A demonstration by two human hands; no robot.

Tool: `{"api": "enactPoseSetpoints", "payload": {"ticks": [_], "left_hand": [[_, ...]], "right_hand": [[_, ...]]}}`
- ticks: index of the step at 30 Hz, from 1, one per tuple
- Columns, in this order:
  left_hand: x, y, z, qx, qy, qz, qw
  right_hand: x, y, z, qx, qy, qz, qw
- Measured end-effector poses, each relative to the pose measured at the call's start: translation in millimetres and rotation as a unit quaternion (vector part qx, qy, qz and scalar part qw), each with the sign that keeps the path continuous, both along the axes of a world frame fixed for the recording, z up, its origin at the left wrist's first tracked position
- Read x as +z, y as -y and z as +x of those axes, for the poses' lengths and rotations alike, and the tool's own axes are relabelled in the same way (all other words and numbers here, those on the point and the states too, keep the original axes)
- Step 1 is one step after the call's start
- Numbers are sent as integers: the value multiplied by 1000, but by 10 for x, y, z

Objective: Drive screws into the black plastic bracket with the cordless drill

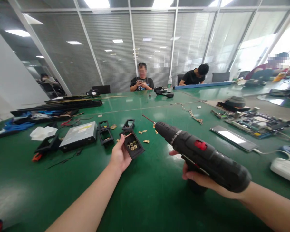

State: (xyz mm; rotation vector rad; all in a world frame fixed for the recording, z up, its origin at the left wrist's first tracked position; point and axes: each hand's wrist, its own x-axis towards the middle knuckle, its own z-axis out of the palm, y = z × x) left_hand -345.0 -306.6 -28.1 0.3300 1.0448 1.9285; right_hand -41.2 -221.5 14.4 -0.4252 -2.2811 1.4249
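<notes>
The drill (207, 162) is showing black with red, the box (138, 154) black around gold-coloured pieces (133, 147). The tabletop (145, 199) is showing green, the blinds (113, 61) grey stripes.

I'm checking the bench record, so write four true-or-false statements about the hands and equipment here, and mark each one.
1. The right hand grips a cordless drill. True.
2. The left hand holds the circuit board. False: the left hand holds a black housing with small brass-coloured pieces inside.
3. The drill bit touches the black housing. False: the drill bit is apart from it.
4. An optical drive lies on the green table. True.
</notes>
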Motion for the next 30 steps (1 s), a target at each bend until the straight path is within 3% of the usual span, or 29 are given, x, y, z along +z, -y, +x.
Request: {"api": "enactPoseSetpoints", "payload": {"ticks": [3,9,15,24,30], "left_hand": [[22,-23,20,18,24,7,1000],[31,-172,-51,59,-46,-30,997],[-51,-235,-118,109,-63,-5,992],[14,-169,-107,66,-29,12,997],[16,-219,-156,62,0,-39,997]], "right_hand": [[-56,-44,-5,39,-29,-25,998],[-2,-75,-194,100,-62,43,992],[88,13,-370,88,-139,-48,985],[141,37,-201,89,-138,-137,977],[75,138,-165,100,-26,-195,975]]}}
